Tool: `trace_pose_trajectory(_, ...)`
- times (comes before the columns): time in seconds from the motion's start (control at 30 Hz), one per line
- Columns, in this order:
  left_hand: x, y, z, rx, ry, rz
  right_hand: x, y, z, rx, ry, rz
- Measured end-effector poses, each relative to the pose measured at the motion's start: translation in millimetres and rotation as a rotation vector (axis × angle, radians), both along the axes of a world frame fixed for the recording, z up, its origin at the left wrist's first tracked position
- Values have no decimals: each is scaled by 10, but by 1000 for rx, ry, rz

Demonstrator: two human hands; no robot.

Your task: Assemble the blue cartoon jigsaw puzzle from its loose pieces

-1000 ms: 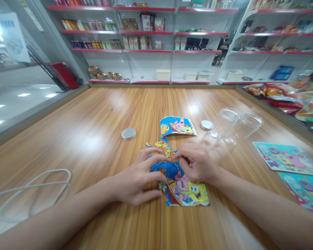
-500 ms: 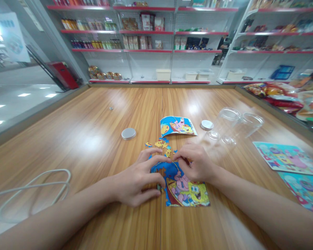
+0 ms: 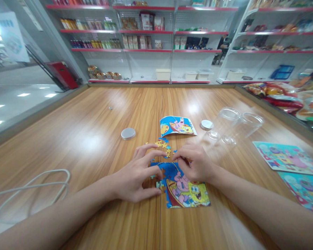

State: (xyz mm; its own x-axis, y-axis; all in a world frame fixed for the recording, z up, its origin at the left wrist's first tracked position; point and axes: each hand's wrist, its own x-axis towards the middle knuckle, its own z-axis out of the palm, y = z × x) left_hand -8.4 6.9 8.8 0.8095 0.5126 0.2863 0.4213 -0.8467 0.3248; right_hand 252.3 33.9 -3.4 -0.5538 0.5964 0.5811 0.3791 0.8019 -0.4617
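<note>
A partly joined jigsaw puzzle [image 3: 182, 187] with a yellow and a pink cartoon figure in a boat lies flat on the table. Its left edge is jagged. My left hand [image 3: 135, 177] hovers beside that edge, fingers spread, the thumb close to a few loose puzzle pieces [image 3: 159, 185]. Over the puzzle's upper right part, my right hand [image 3: 195, 161] rests with curled fingers; whatever they hold, if anything, is hidden. Yellow and blue puzzle pieces [image 3: 163, 144] lie heaped beyond my hands. Behind them stands a curved picture card [image 3: 178, 125] showing the same scene.
Two clear jars [image 3: 225, 119] lie or stand to the right, near a white lid [image 3: 207, 124]. A silver lid [image 3: 128, 133] is left of the card. Two picture sheets [image 3: 289, 158] lie at the right, a white cable [image 3: 33, 187] at the left. Shelves [image 3: 148, 32] line the back.
My left hand has drawn back a little to the left, its fingers wider apart, showing more of the puzzle's left edge. The right hand has hardly moved.
</note>
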Motion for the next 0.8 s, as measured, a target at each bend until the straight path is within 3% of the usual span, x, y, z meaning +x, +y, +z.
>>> trace_pose_trajectory(0.27,-23,8,58,-37,-30,-42,-7,-16,-13,-34,-80,67)
trace_pose_trajectory(0.6,-47,45,129,-113,-43,60,-7,-17,-17,-108,-239,35)
trace_pose_trajectory(0.8,-105,118,50,-83,-106,114,-50,-116,71,70,-294,94)
